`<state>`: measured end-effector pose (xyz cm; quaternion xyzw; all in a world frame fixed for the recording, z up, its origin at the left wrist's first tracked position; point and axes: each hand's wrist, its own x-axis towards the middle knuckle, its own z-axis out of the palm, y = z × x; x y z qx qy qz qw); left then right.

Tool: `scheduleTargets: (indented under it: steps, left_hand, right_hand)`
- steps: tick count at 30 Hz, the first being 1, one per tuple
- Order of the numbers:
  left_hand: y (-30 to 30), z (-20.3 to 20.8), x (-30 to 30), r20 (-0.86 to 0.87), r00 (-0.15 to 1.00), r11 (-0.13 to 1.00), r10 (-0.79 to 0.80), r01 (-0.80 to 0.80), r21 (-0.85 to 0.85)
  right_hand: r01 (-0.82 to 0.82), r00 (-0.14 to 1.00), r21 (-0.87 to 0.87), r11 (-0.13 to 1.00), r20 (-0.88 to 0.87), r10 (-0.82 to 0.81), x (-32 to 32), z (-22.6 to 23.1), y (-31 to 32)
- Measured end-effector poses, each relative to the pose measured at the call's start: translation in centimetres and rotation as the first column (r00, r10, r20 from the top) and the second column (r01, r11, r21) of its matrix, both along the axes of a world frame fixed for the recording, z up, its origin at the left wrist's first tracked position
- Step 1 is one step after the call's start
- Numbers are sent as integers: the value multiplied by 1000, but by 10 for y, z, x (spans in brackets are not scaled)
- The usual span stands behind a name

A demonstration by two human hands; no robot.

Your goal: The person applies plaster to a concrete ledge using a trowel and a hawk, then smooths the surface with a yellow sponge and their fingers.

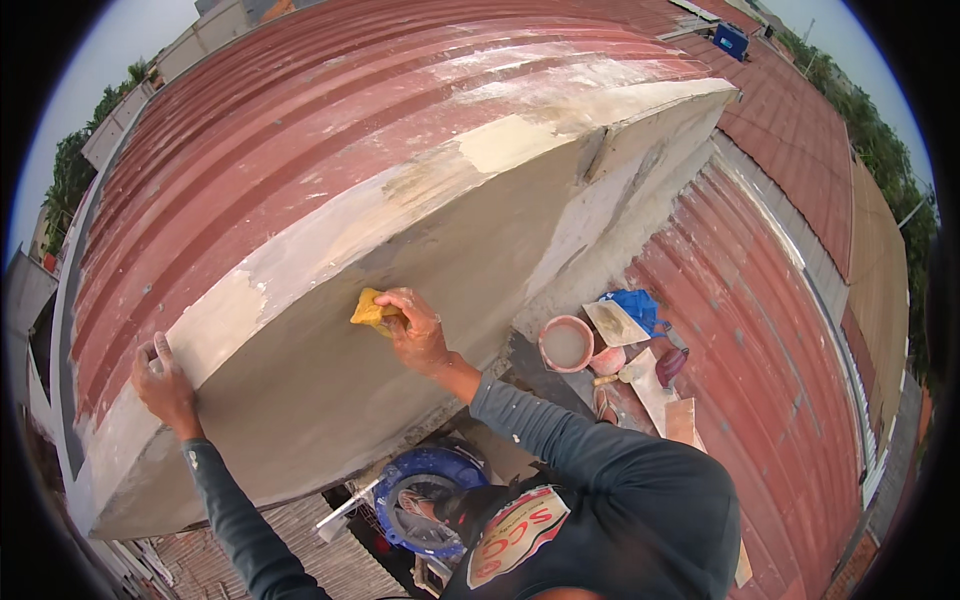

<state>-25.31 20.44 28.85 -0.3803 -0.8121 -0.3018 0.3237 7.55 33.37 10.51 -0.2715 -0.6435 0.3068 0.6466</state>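
My right hand (415,332) is closed on a yellow sponge (370,310), which touches the grey plastered face of a wall (330,410), a little below its top edge. That wall is smooth and greyish brown, and it curves up from the lower left. Farther left, my left hand (166,388) rests on the pale top (225,320) of the same wall. Its fingers lie over the edge and are slightly apart, holding no tool. Cream and white patches mark the wall's top.
Red corrugated roofing (230,200) rises behind the wall, and more red roofing (740,310) lies to the right. A pink bucket (567,344) of greyish liquid stands near a blue cloth or bag (638,308) and boards (680,420). Below me sits a blue round tub (425,470).
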Motion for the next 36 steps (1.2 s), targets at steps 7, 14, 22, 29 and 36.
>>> scheduleTargets:
  steps: [7,14,22,29,36]
  left_hand:
    - [7,1,11,-68,998,994,-6,13,105]
    - [-9,16,11,109,956,855,-274,190,482]
    - [-164,-50,109,74,888,712,-454,311,630]
    - [-192,-214,165,611,718,897,-333,43,439]
    - [-317,-329,188,818,574,994,-27,-70,82]
  right_hand:
    - [57,902,-228,972,-405,-148,79,15,65]
    - [-23,977,-67,998,-213,8,27,120,44]
    - [-104,663,9,995,746,63,-113,189,42]
    - [-475,586,-13,880,742,327,-330,235,-94]
    - [-303,489,43,952,864,117,-249,230,-13]
